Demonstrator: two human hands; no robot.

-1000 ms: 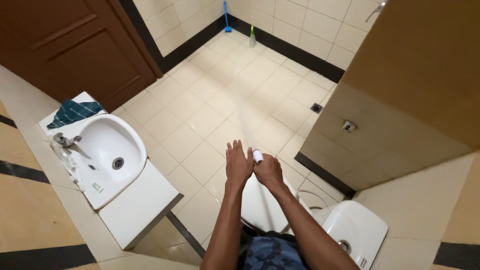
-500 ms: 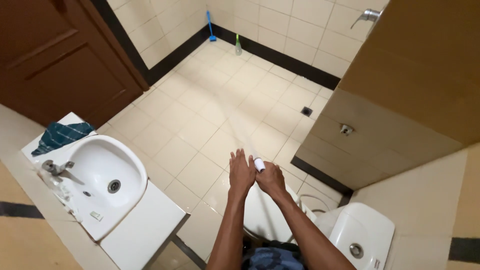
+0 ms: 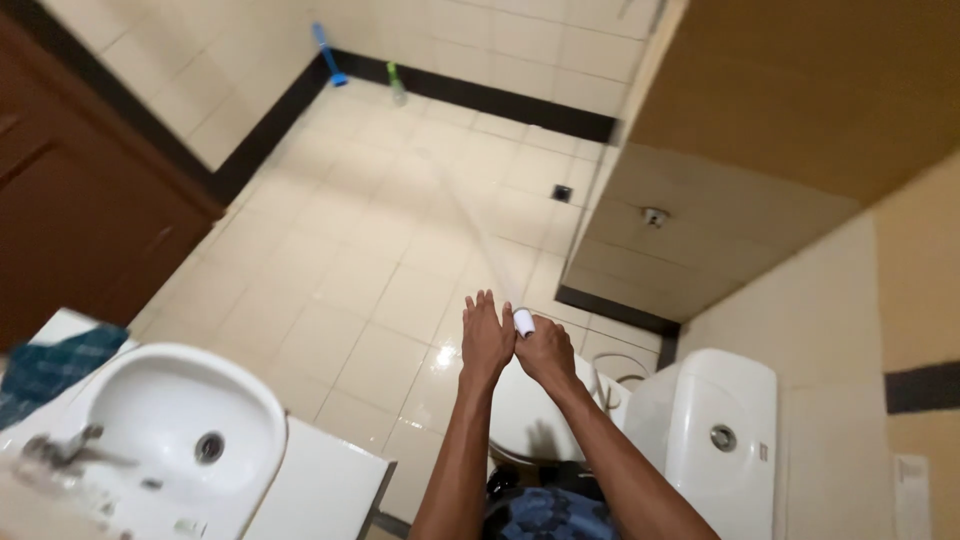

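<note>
My right hand (image 3: 548,352) is closed around a small white spray nozzle (image 3: 523,320), held out in front of me over the toilet bowl (image 3: 530,415). A thin stream of water (image 3: 470,215) shoots from it across the cream tiled floor (image 3: 370,250) toward the far wall. My left hand (image 3: 486,335) rests flat against the right hand beside the nozzle, fingers extended and together.
A white sink (image 3: 175,435) with a tap (image 3: 60,450) stands at lower left, a dark cloth (image 3: 55,360) beside it. The toilet cistern (image 3: 715,430) is at lower right. A brown door (image 3: 80,190) is on the left. A blue brush (image 3: 328,55) and green bottle (image 3: 397,84) stand by the far wall. A floor drain (image 3: 562,193) lies near the partition.
The view has tilted and shifted, so the sink sits lower left and the far wall items moved left. Both hands stay together on the nozzle, still spraying.
</note>
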